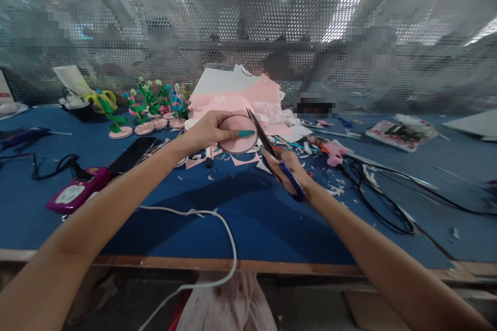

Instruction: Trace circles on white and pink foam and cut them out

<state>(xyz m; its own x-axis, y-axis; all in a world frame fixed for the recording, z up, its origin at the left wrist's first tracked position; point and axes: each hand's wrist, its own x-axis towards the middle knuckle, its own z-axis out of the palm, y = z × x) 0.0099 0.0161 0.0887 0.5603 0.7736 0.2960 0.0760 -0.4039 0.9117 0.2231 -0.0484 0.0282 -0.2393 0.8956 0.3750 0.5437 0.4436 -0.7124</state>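
My left hand (209, 132) is closed around a round pink foam disc (235, 142), thumb with a teal nail lying across its face. My right hand (289, 168) grips blue-handled scissors (272, 152), whose dark blades point up and left and meet the disc's right edge. Both hands hover above a blue-topped table (248, 212). Pink and white offcuts (240, 159) lie on the table just under the disc.
Pink and white foam sheets (240, 94) are piled behind the hands. Several small foam flowers on pink bases (149, 108) stand at the left. A black phone (132, 154), a magenta device (77, 190), a white cable (217, 227) and black cables (388, 191) lie around. A mesh screen closes the back.
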